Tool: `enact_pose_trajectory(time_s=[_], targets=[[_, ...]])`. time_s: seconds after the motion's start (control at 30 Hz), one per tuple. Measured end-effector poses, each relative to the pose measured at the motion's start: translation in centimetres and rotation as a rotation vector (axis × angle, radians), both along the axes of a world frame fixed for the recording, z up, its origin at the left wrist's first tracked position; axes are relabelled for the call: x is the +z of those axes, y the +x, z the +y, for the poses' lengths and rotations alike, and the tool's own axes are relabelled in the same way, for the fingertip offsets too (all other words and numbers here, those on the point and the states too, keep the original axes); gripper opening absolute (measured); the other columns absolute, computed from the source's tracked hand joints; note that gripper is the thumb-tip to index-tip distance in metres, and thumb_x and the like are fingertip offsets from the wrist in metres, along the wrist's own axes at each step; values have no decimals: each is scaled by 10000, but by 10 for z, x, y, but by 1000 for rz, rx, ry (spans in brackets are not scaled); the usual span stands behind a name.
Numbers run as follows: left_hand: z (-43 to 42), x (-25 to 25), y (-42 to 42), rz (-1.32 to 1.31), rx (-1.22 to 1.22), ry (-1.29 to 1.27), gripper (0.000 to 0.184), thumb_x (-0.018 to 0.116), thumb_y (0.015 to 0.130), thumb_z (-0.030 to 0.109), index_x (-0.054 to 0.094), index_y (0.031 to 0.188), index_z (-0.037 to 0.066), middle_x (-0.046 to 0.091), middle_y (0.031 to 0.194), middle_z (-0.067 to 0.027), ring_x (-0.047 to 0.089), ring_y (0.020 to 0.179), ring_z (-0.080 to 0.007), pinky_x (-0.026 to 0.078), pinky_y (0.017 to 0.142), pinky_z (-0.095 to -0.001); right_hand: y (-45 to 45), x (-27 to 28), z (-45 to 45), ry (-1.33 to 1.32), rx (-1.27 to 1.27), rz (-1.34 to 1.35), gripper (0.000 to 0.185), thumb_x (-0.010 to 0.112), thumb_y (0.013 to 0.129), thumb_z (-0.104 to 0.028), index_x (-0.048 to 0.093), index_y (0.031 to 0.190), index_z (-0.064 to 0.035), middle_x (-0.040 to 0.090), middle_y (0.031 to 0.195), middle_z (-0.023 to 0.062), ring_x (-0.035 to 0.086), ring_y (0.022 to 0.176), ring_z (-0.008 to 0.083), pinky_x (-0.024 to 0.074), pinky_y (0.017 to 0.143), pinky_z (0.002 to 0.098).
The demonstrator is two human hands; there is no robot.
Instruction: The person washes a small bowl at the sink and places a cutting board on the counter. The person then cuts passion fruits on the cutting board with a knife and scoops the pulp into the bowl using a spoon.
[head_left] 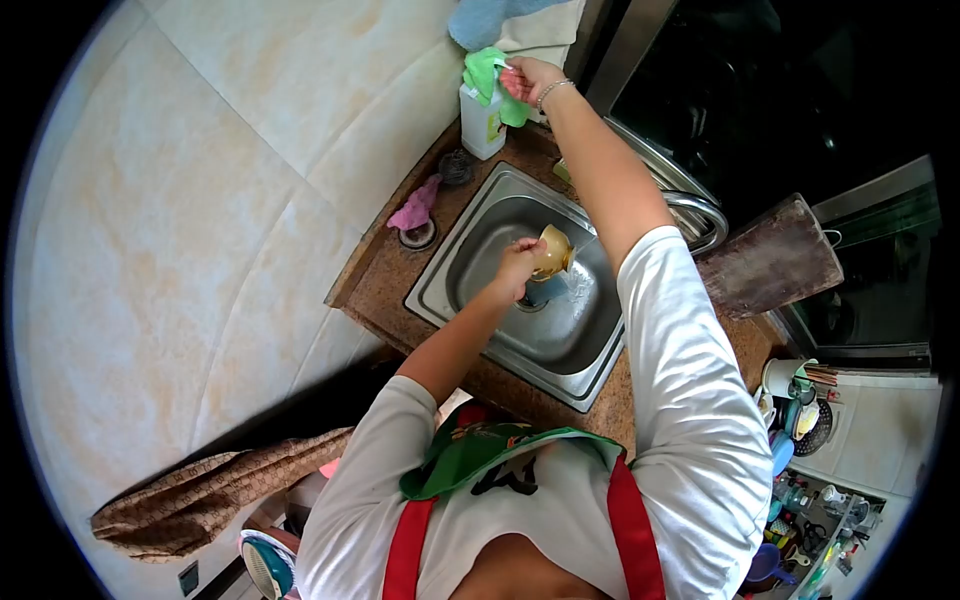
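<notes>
Over the sink (512, 184), my left hand (515, 268) grips a small yellowish-brown bowl (553, 248) that is tilted on its side. My right hand (535, 82) stretches to the far corner, its fingers closed on a bright green cloth (481, 70). That cloth drapes over the top of a white plastic bottle (483, 125) standing on the counter. Below the bowl, part of the sink's bottom and its drain is hidden by the bowl and my hand.
A pink cloth (415, 207) and a dark scouring pad (456, 167) lie left of the sink. The curved metal faucet (706, 215) is at its right, near a brown cutting board (778, 258). Utensils crowd the right side. Towels (540, 32) hang at the back.
</notes>
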State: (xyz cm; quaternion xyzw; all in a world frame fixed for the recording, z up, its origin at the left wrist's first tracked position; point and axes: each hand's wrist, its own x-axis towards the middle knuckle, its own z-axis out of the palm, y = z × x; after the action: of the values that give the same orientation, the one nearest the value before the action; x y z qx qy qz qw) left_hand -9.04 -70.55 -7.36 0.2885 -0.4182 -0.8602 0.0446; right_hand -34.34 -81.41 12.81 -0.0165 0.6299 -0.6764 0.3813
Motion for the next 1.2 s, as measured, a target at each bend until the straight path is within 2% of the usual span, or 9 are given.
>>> enact_pose_trajectory(time_s=[0.53, 0.63, 0.7, 0.77, 0.8, 0.83, 0.93, 1.1, 1.2], targets=[[-4, 8, 20, -22, -41, -38, 94, 612, 906, 159, 608, 937, 71, 614, 886, -21, 585, 820, -134, 481, 721, -280, -20, -12, -2, 124, 151, 2, 276, 726, 832, -217, 569, 686, -43, 614, 625, 47, 528, 440, 104, 436, 386, 213], [-7, 15, 30, -25, 29, -75, 64, 596, 901, 129, 610, 933, 75, 613, 881, -14, 584, 818, -126, 480, 727, -276, 8, -7, 5, 272, -118, 196, 291, 765, 793, -220, 614, 665, -7, 602, 599, 49, 498, 427, 96, 401, 367, 232], [-16, 21, 36, 7, 68, -54, 54, 585, 897, 112, 614, 928, 77, 614, 876, -11, 581, 816, -122, 475, 727, -274, 21, -23, 14, -28, -147, 168, 290, 784, 773, -223, 636, 650, -6, 604, 598, 38, 478, 419, 95, 352, 361, 238], [-26, 23, 40, 47, 154, -108, 73, 565, 881, 82, 627, 920, 82, 614, 866, 2, 573, 805, -108, 460, 723, -266, 66, -35, 42, -20, -37, 351, 292, 761, 771, -153, 612, 571, 0, 609, 586, 46, 494, 453, 113, 324, 393, 272], [-34, 25, 42, 84, 177, -181, 67, 583, 874, 94, 639, 907, 80, 613, 854, 7, 565, 785, -96, 448, 714, -253, 96, -38, 65, -92, 65, 444, 263, 751, 752, -131, 627, 576, 20, 611, 585, 59, 510, 476, 119, 373, 437, 284], [-41, 34, 43, 59, 187, -133, 70, 601, 869, 118, 653, 893, 78, 612, 836, 17, 559, 771, -88, 438, 710, -240, 128, -45, 87, -114, 73, 420, 196, 755, 733, -126, 674, 649, 31, 617, 594, 61, 525, 503, 114, 402, 474, 279], [-62, 67, 51, 128, 129, -235, 108, 609, 894, 158, 651, 875, 61, 597, 785, 31, 529, 720, -71, 411, 653, -217, 167, -74, 154, 175, 320, 850, 150, 741, 769, -113, 737, 858, 7, 702, 758, 91, 616, 661, 98, 488, 610, 234], [-61, 88, 50, 172, -58, -291, 118, 616, 877, 182, 654, 845, 75, 608, 746, 24, 531, 639, -77, 404, 592, -225, 180, -83, 211, -76, 232, 444, 205, 728, 809, -110, 714, 971, 15, 708, 928, 90, 642, 755, 106, 506, 679, 222], [-43, 87, 45, 166, -52, -164, 117, 613, 874, 196, 648, 862, 85, 617, 732, 23, 565, 633, -82, 422, 570, -231, 181, -79, 237, -148, 159, -123, 343, 715, 841, -194, 609, 1075, 34, 678, 980, 100, 655, 817, 132, 527, 732, 260]])
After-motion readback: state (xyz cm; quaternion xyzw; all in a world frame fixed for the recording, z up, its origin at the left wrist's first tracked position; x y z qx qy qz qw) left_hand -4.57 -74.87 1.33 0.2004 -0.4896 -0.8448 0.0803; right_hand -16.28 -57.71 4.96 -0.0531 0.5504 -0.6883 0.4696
